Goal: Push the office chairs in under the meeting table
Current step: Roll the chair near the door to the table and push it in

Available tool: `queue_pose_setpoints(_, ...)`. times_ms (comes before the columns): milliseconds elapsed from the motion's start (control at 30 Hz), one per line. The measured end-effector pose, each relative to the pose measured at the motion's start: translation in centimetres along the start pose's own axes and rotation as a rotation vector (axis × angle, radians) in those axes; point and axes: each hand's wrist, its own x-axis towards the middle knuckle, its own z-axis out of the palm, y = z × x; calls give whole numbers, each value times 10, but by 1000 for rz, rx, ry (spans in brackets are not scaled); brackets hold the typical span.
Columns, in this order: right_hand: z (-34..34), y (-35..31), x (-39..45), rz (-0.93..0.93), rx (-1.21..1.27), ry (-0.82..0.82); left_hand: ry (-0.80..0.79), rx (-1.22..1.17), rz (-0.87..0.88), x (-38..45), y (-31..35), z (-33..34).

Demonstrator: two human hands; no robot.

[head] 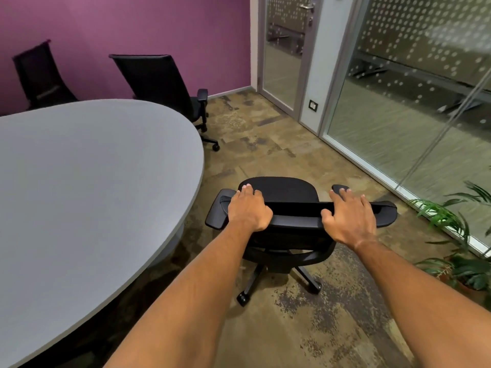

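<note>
A black office chair (288, 191) on castors stands on the carpet just right of the grey oval meeting table (87, 181), apart from its edge. I look down on its backrest top from behind. My left hand (248, 209) grips the left end of the backrest top, and my right hand (349, 217) grips the right part. A second black chair (159, 81) stands at the table's far end, tucked close. Against the purple wall, a third chair (38, 75) sits behind the table, its lower half hidden.
Glass partitions (414, 102) and a glass door (283, 54) run along the right side. Potted plants (457, 251) stand at the lower right, near the chair. Patterned carpet (265, 150) lies open between the table and the glass wall.
</note>
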Motion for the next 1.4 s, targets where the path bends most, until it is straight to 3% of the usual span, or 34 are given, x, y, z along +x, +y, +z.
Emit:
queue_pose_setpoints(567,-6,-47,-98,-238,-16,-47,44,-28,-174,-150,-39,20)
queue_pose_setpoints(1400,-4,-122,-97,-680,76,-87,206,-62,-587,-237,-71,33)
